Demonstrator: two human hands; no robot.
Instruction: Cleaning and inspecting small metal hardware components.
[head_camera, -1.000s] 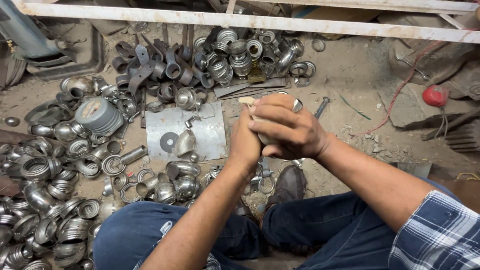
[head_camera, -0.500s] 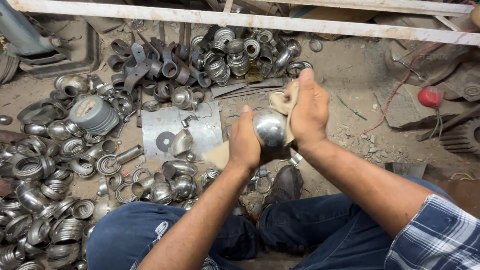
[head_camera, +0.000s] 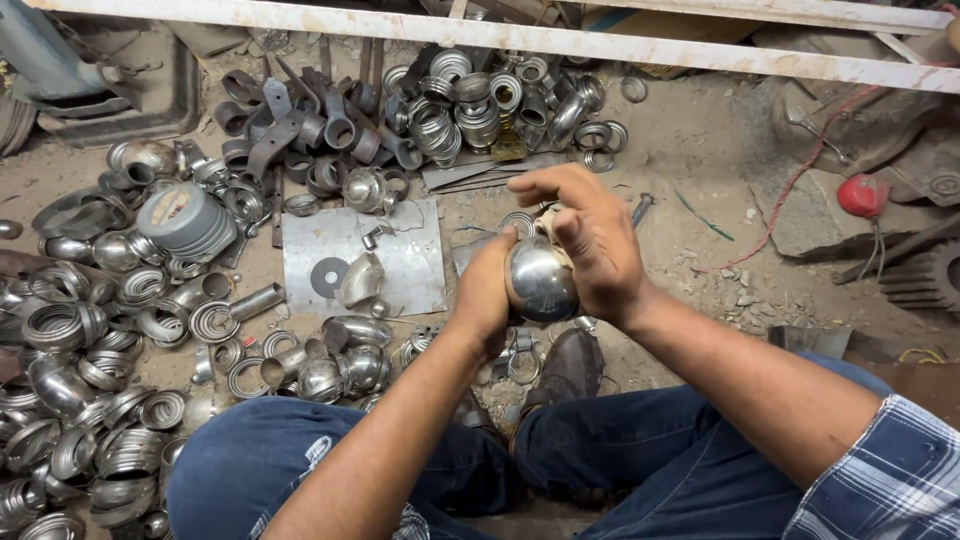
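Dusty floor lies under you, crowded with metal rings at left and more open at right. Since half a second ago your right hand came down from above onto the ball, covering its top. Your left hand grips the ball from the side; both grips are closed on it. A cloth between the fingers is mostly hidden.
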